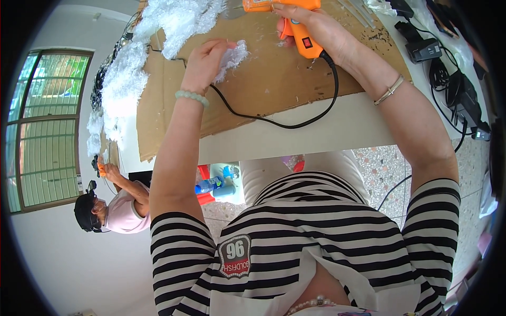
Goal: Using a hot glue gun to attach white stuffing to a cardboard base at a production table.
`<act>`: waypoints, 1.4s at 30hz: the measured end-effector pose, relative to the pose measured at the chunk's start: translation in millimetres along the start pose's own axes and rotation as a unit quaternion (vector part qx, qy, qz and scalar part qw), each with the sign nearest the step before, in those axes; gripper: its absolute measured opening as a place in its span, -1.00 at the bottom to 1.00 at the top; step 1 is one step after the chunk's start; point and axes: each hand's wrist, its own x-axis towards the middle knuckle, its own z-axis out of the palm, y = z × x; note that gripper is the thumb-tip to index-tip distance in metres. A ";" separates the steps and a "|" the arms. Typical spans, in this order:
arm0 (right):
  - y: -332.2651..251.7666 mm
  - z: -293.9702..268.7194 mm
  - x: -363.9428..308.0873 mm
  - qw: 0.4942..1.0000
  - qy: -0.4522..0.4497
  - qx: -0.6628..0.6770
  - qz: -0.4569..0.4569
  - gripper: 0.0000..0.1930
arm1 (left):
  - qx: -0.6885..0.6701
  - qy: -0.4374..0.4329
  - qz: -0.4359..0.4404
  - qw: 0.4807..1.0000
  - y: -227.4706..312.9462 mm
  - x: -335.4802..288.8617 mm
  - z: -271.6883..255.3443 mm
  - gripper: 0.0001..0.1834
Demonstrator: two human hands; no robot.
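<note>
My right hand point(328, 32) is wrapped round the grip of an orange hot glue gun point(307, 48), whose nozzle points left at the top of the view. From the base of its grip a black cord point(300, 126) curves down and left, passing under my left wrist. My left hand point(205, 62) is closed, its fingertips pinching a small piece of white fluffy fringe point(232, 60) just above the cardboard point(263, 89). The fringe is partly hidden behind my fingers.
Heaps of white fringe point(124, 79) cover the table's left side. Clear glue sticks point(358, 11) lie at the far right, near black adapters point(424, 50) and tangled cables. A co-worker point(124, 208) sits at the left, holding something orange. Below the table stands a blue-labelled bottle point(209, 184).
</note>
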 end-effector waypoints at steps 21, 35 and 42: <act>2.9 0.5 2.2 0.999 -0.005 -0.037 -0.019 -0.72 | 0.064 -0.048 0.092 0.993 -27.1 -2.0 -6.8 -0.86; 4.0 -1.1 1.9 1.000 -0.009 -0.016 -0.015 -0.74 | 0.317 0.057 0.211 0.923 -14.1 -1.8 -1.4 -0.62; 0.0 1.8 -0.8 1.000 0.005 -0.026 -0.001 -0.74 | 0.089 0.010 0.068 0.994 -24.7 8.1 -23.2 -0.71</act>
